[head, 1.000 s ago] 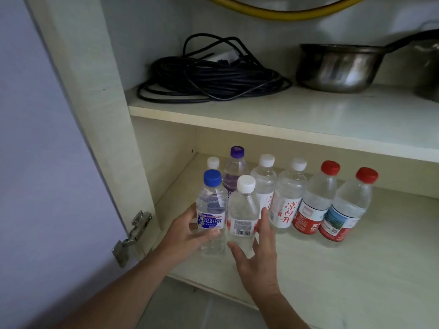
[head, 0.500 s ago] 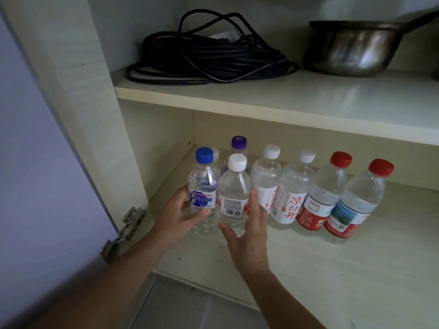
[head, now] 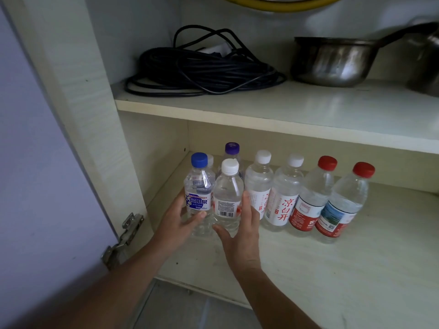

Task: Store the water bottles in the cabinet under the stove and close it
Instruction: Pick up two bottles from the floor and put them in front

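Note:
Two water bottles stand at the front left of the cabinet's lower shelf. My left hand wraps the blue-capped bottle, thumb across its front. My right hand grips the white-capped bottle beside it, fingers along its right side. Behind them a row of bottles runs to the right: a purple-capped one, two white-capped ones, then two red-capped ones. One more small white cap is mostly hidden behind the blue-capped bottle.
The cabinet door stands open at the left, with a metal hinge near my left forearm. On the upper shelf lie a coil of black cable and a steel pot. A yellow hose runs along the top.
Both hands have kept their hold and slid the two front bottles a little deeper, closer to the back row. My view has shifted slightly.

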